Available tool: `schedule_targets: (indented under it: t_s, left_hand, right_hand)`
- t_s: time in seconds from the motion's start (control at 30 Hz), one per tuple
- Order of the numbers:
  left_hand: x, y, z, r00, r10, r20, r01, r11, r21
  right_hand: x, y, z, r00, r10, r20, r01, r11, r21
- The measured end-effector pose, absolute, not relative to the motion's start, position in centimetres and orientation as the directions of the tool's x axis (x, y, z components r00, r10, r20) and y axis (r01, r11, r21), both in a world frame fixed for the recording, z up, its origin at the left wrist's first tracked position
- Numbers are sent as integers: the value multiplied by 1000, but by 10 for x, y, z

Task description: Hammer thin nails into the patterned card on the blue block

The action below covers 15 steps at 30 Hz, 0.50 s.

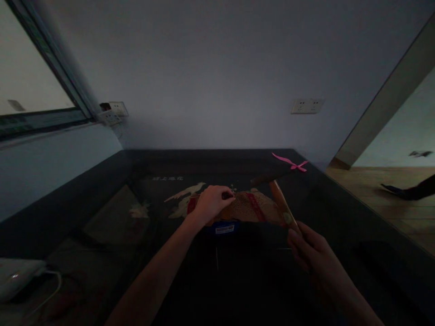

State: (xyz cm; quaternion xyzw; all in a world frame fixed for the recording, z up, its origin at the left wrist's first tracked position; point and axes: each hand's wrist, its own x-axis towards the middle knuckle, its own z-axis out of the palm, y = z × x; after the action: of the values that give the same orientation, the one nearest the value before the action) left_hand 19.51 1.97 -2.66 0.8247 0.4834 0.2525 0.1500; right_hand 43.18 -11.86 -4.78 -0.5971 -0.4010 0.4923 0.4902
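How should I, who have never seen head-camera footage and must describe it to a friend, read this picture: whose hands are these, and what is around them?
There is no machine here: these are a person's own bare hands. The one picture comes from a camera worn on that person's head, looking forward and down.

The left hand is over a brown piece with red bands, its fingers pinched together; whether they hold something small is too dark to tell. The right hand grips a hammer by its wooden handle.

The dark table carries a pale bird pattern. A blue thing with a label shows at the brown piece's near side, and a pink ribbon lies near the far right corner.
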Motion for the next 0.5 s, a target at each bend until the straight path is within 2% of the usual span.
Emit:
schedule_targets:
  t_s: [0.2,0.5]
  left_hand:
    - [192,13,-13,409,877,254,759,-481,438]
    - [193,16,-17,436,876,205,789,-482,381]
  right_hand:
    - [436,-120,-55,223,945,-240,-140,-212,-967]
    - [431,-126,-53,215,949,-229,-50,-224,-973]
